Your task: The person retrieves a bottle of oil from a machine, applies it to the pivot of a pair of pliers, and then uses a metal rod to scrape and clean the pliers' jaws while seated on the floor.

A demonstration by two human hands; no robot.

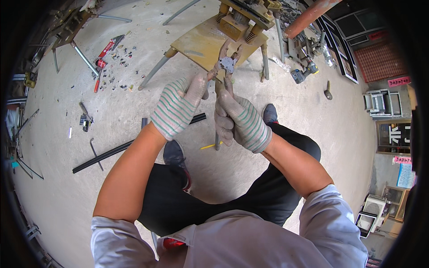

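Pliers [226, 65]: held up on the near side of the stand [196, 48], seen across its near edge; contact with it cannot be told. Jaws are spread and aimed away from the body, probably so the mouth can be seen.
Left hand [178, 106]: gloved, closed on the left handle, in front of the stand's near edge, thumb along the top; presumably so that side can be steered separately.
Right hand [241, 118]: gloved, wrapped round the right handle, nearer the body from the stand; fingers curled under, likely so the weight is carried here.
Shoes [174, 154]: planted apart on the near side of the stand, apparently for steadiness.
Drill [304, 73]: laid on the floor right of the stand, perhaps for easy reach.
Black strip [105, 156]: laid on the floor, near-left of the stand, seemingly out of the way.
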